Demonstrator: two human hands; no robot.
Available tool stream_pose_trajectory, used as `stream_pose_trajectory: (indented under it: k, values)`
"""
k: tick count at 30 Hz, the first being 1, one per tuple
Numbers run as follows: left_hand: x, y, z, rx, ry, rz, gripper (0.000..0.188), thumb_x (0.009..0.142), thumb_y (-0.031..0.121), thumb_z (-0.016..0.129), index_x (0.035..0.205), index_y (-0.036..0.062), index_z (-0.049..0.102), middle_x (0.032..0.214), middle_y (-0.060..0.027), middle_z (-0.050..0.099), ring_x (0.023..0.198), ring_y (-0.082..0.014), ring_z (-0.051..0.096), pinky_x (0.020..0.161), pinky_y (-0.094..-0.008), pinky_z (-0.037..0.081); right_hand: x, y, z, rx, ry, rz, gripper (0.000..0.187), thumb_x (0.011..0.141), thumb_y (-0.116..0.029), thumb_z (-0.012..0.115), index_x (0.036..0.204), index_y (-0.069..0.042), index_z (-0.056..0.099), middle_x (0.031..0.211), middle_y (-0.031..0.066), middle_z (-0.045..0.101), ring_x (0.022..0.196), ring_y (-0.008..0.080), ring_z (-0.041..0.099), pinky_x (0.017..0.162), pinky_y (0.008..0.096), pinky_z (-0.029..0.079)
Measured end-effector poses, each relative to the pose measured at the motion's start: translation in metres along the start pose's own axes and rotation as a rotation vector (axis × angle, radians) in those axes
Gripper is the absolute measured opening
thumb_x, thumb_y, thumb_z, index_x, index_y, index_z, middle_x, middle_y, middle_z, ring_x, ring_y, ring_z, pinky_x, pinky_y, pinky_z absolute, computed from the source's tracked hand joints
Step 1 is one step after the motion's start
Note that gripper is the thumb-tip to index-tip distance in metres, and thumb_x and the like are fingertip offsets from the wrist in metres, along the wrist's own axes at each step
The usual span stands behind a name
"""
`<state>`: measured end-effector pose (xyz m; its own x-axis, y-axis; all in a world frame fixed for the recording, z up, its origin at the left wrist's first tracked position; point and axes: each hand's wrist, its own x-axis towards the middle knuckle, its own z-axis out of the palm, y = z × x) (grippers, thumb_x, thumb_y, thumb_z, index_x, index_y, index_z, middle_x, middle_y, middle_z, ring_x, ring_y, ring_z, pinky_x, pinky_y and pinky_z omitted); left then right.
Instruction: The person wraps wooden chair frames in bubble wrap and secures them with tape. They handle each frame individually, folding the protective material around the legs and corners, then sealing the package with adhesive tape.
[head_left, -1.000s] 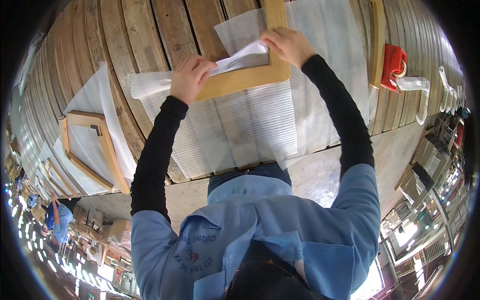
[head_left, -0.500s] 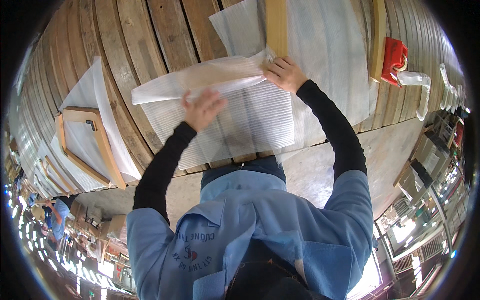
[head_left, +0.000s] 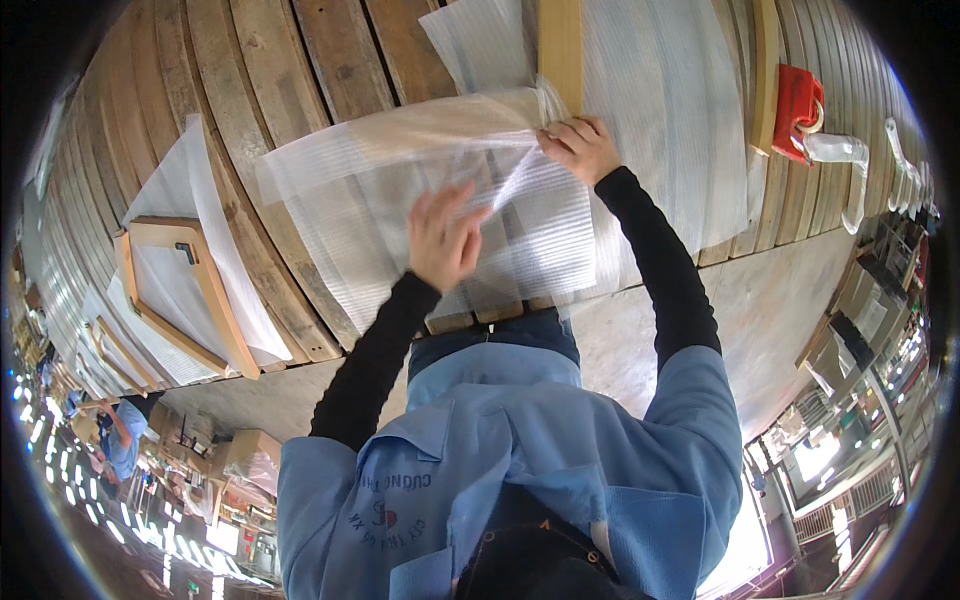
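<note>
A translucent white foam packing sheet (head_left: 400,215) lies across the slatted wooden table in front of me, its far part turned over into a loose flap. My right hand (head_left: 583,152) pinches this sheet at its right side, close to the end of a light wooden bar (head_left: 560,50). Creases run from those fingers toward the left. Over the middle of the sheet is my left hand (head_left: 443,240), slightly blurred, with fingers apart and nothing held; whether it touches the foam I cannot tell. Another foam sheet (head_left: 665,120) spreads under and right of the bar.
At left, an angled wooden frame (head_left: 222,290) with a small black fitting rests on foam. On the right stand a red tape dispenser (head_left: 795,105) and a second wooden bar (head_left: 764,80). A person in blue (head_left: 125,440) is at the far lower left.
My left hand has moved right and nearer to me across the sheet. The folded flap has opened out flatter and wider. My right hand stays at the sheet's right side.
</note>
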<state>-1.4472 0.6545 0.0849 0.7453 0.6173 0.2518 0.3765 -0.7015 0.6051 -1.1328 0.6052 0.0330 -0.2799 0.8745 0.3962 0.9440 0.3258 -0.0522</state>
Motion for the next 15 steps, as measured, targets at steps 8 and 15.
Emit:
stream_pose_trajectory:
  k: [8, 15]
  values:
    - [0.15, -0.055, 0.01, 0.152, -0.24, 0.085, 0.06, 0.081, 0.036, 0.082, 0.134, 0.023, 0.059, 0.126, -0.0035, 0.061, 0.116, -0.0275, 0.058, 0.095, -0.0483, 0.047, -0.018, 0.001, -0.018, -0.039, -0.183, 0.023, 0.054, 0.085, -0.017, 0.067, 0.139, -0.023, 0.06, 0.124, -0.0067, 0.062, 0.115, 0.0112, 0.059, 0.105, 0.0363, 0.045]
    - [0.148, -0.053, 0.049, 0.287, -0.257, 0.033, 0.072, 0.07, 0.037, 0.087, 0.134, 0.0223, 0.056, 0.118, -0.0025, 0.059, 0.109, -0.0258, 0.061, 0.084, -0.0508, 0.047, -0.022, -0.012, -0.042, 0.017, -0.442, 0.216, 0.063, 0.091, -0.017, 0.064, 0.151, -0.025, 0.047, 0.144, -0.0081, 0.054, 0.134, 0.0105, 0.05, 0.121, 0.0432, 0.032]
